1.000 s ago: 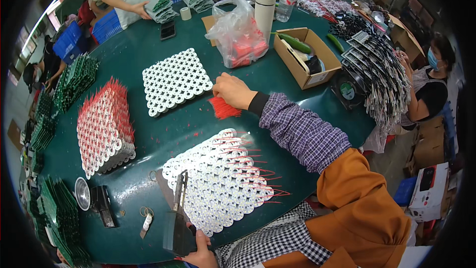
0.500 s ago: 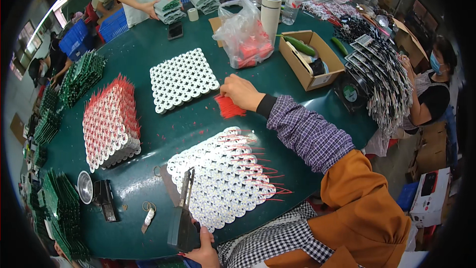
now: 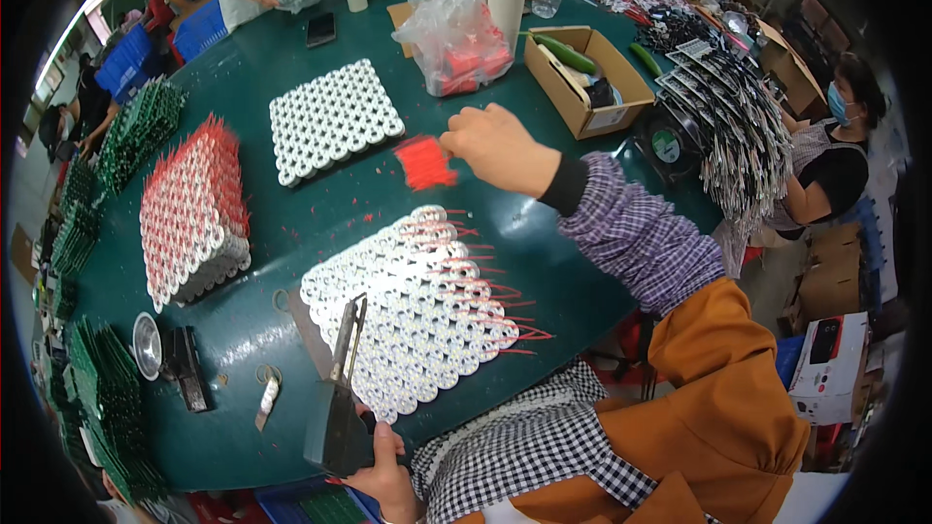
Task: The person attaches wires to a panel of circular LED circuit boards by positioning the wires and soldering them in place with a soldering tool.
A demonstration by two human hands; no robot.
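above table, right hand [image 3: 500, 146] pinching red wires [image 3: 423, 162]

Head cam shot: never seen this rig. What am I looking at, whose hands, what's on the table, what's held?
No machine here: a person works with two bare hands, and a wide fisheye camera on their head looks down, so straight edges bend near the rim. Their arms come in from the lower edge.

The right hand, in a plaid sleeve, is lifted over the green table and its fingers pinch a small bundle of red wires. The left hand, near the bottom edge, grips a dark tool that looks like pliers or a cutter, its tip resting at a flat block of round white cells with red wires.

Also on the table: a plain white cell block, a block edged with red wires, a cardboard box and a plastic bag. Other people work around the far edge.
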